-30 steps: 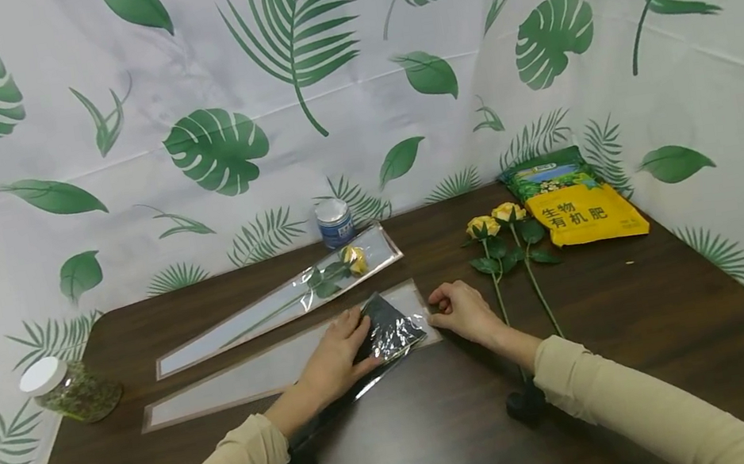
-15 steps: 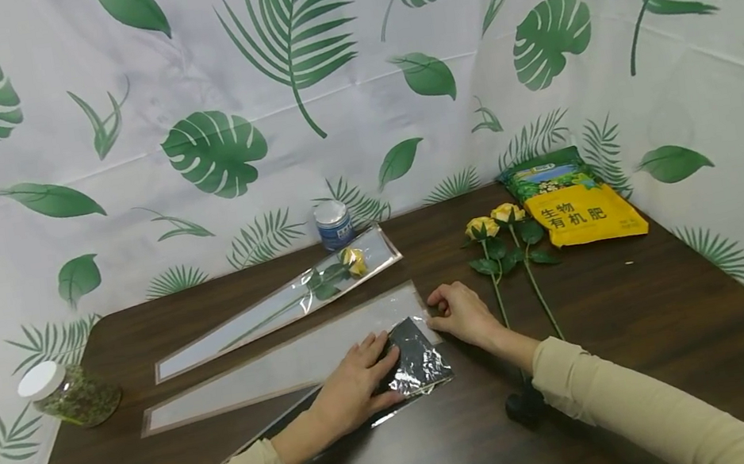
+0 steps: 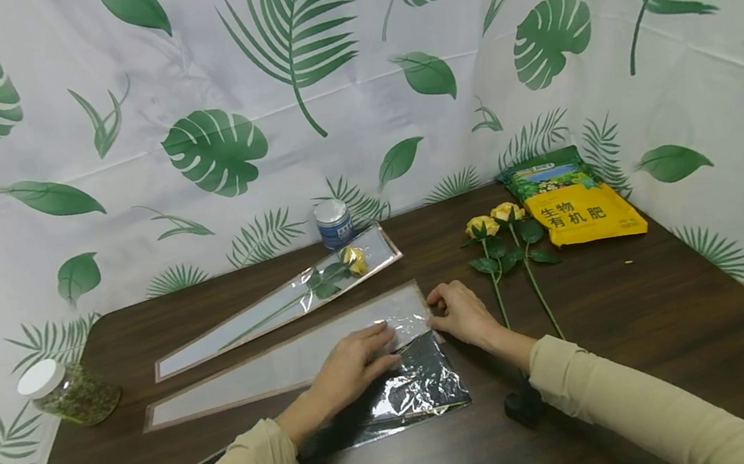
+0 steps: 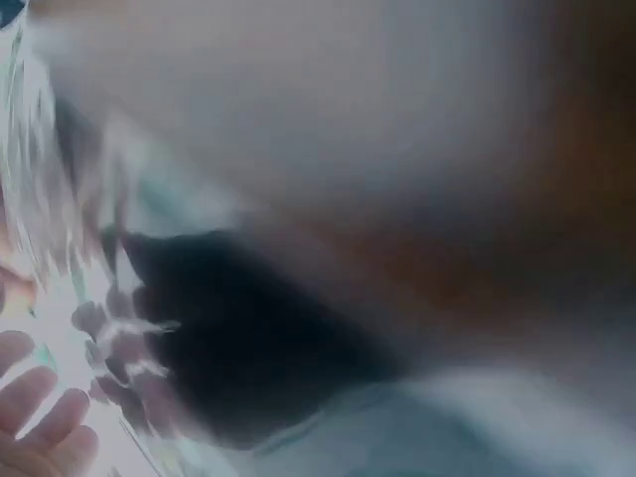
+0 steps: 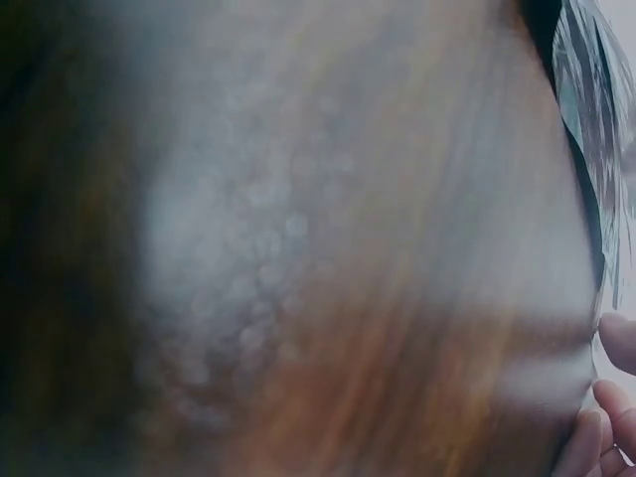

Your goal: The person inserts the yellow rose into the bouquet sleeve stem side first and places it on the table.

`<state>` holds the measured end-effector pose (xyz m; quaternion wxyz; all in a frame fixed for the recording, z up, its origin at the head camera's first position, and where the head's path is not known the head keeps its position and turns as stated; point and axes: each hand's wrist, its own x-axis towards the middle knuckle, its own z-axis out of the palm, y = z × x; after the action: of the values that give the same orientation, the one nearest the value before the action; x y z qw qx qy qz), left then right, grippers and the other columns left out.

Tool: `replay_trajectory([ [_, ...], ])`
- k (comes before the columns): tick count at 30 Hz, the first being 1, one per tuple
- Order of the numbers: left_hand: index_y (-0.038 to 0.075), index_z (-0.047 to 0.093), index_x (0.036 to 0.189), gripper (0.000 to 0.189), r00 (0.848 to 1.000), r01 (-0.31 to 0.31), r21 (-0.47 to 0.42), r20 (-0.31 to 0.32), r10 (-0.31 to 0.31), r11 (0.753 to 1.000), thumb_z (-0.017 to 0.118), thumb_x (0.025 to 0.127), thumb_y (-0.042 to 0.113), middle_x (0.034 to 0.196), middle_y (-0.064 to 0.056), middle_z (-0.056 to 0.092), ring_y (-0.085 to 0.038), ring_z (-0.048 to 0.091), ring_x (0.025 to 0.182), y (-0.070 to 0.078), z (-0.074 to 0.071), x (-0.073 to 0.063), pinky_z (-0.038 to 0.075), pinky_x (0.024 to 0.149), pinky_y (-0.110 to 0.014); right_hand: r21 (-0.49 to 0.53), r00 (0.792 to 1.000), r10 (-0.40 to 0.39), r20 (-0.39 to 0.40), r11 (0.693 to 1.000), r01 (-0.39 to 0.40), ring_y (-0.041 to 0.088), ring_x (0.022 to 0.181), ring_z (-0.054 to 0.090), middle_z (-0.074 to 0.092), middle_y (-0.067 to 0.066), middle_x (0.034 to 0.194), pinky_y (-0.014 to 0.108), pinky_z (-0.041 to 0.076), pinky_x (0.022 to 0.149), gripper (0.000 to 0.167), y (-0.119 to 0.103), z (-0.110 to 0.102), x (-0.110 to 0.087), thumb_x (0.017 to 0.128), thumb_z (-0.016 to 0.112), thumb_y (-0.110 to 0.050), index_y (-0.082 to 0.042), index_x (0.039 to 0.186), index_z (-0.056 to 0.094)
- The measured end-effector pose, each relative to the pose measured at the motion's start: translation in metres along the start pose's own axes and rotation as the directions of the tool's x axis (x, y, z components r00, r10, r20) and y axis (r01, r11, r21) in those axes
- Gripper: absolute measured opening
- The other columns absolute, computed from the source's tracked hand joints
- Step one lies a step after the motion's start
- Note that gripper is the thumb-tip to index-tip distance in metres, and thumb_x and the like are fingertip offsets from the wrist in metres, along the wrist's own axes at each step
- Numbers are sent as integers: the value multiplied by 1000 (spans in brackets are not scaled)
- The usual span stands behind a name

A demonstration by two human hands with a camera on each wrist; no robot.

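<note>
Wooden surface (image 3: pixel 614 356) bears the white sleeve (image 3: pixel 257 377), its wide end pinched by the right hand (image 3: pixel 462 316), the left hand (image 3: pixel 351 363) over it, fingers loosely extended. The overlapping black sleeve (image 3: pixel 430 376) might cling and drag it askew.

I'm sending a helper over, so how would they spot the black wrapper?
On the dark brown table, find the person's left hand. The long, tapered black wrapper lies partly hidden by it, nearest the person. Its black colour sets it apart from the two pale wrappers beyond.
</note>
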<state>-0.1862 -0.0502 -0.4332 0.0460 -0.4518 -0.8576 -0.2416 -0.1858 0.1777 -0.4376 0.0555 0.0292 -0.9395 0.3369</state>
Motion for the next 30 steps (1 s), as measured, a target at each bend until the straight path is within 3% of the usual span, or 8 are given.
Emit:
replay_trajectory([
  [5,-1,67,104,28,993,40,119,-115,-26,992,70,82,14,115,-22,64,-36,61,102,-19,4,9,46,92,-44,-13,1000,-13,6,1000,13,23,80,53,56,10,84,35,42,66,25,-2,2,3,74,76,-8,-1,94,64],
  [11,0,67,98,29,980,100,159,-188,-69,982,74,77,19,108,-17,67,-36,59,98,-20,6,19,44,88,-42,-33,999,-47,8,998,47,22,78,52,56,8,79,34,42,65,18,-6,-2,8,75,74,-7,-2,88,64],
  [15,1,66,94,28,978,105,193,-197,-66,976,76,76,21,106,-16,67,-35,58,95,-20,6,21,45,86,-40,-43,997,-71,44,996,73,20,73,54,58,7,75,31,42,62,10,-6,-4,11,76,72,-7,-3,82,65],
  [19,1,66,94,30,982,92,202,-181,-55,975,76,75,23,106,-16,67,-34,59,94,-22,7,22,45,86,-40,-17,996,-44,76,999,46,18,70,57,65,6,75,31,44,62,6,-8,-9,12,78,71,-8,-4,79,66],
  [23,1,66,92,32,984,74,220,-172,-36,973,76,75,27,105,-15,68,-32,60,95,-24,8,24,44,85,-39,126,994,30,104,991,-43,15,67,57,67,9,80,30,47,59,6,-11,-13,13,83,68,-7,-1,84,66],
  [26,2,66,90,32,986,87,227,-161,-51,970,76,75,28,104,-15,68,-30,61,97,-23,7,26,44,86,-39,328,978,107,180,931,-162,12,62,56,64,11,79,25,50,56,11,-10,-13,15,87,62,-4,6,92,62],
  [30,-1,66,100,35,977,190,130,-120,-175,973,72,79,27,110,-18,66,-33,60,103,-18,6,30,43,91,-42,533,936,231,264,774,-341,8,60,56,61,5,75,21,53,55,15,-3,-5,18,90,57,-1,10,100,56],
])
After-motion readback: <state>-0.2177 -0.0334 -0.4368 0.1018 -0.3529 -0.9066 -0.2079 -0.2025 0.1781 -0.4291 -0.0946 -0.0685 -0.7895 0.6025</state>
